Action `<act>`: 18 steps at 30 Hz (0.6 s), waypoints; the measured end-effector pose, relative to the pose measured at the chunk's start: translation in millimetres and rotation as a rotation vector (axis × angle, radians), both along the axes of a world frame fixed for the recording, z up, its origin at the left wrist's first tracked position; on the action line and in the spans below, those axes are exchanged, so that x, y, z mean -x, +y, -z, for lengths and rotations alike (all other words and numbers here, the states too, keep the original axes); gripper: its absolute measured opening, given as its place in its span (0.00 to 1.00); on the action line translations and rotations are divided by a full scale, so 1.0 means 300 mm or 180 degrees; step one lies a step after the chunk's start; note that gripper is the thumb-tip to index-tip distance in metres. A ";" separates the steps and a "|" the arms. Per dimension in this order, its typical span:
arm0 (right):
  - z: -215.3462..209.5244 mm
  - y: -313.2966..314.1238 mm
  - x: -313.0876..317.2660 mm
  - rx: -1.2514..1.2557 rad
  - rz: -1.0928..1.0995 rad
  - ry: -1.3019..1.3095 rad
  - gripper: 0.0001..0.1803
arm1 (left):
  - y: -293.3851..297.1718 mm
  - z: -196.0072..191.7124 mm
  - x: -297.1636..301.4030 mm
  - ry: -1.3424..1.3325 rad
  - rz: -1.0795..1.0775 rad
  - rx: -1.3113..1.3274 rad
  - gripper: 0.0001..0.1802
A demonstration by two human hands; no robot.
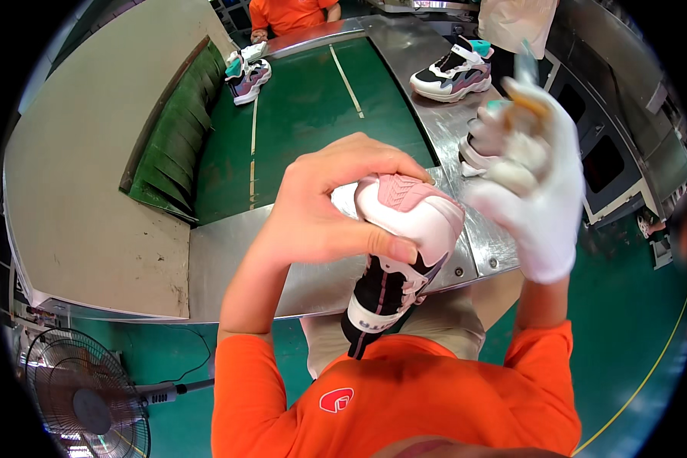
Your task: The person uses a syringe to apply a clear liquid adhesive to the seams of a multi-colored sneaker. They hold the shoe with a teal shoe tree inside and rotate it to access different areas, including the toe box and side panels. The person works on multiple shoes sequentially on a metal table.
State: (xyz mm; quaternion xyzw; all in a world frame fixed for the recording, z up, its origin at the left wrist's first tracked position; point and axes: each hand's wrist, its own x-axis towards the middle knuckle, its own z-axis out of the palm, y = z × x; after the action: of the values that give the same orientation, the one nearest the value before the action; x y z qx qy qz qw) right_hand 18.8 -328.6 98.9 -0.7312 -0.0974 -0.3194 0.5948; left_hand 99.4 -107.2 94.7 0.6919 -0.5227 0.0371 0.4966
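My bare left hand [324, 202] grips a child's sneaker [427, 225] over the metal table edge. Its thumb and fingers press on either side of the white and pink end, while the black part with white straps hangs toward my lap. In a white glove, my right hand [530, 175] is raised to the right of that sneaker, apart from it. Motion smears its fingers; orange and pale blue patches show near their tips, and whether it holds anything cannot be made out. Partly hidden behind the glove, another sneaker [473, 159] sits on the metal top.
A black, white and purple sneaker [454, 75] stands farther back on the metal ledge. Another sneaker [246, 82] is on the green conveyor belt [313, 99], beside a flap curtain [175, 137]. A person in orange [290, 15] is at the far end. A fan [91, 404] stands lower left.
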 end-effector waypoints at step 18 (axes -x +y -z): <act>0.197 -0.231 0.096 -0.1736 -0.1748 0.0774 0.53 | -0.023 0.045 -0.075 0.1083 -0.0515 0.0234 0.32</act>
State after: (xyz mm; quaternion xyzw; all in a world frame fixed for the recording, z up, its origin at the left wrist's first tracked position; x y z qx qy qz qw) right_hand -10.1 -397.8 39.7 -0.5258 -0.1297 -0.0740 0.8374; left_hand 122.0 -114.1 81.3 0.7094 -0.3721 -0.0216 0.5982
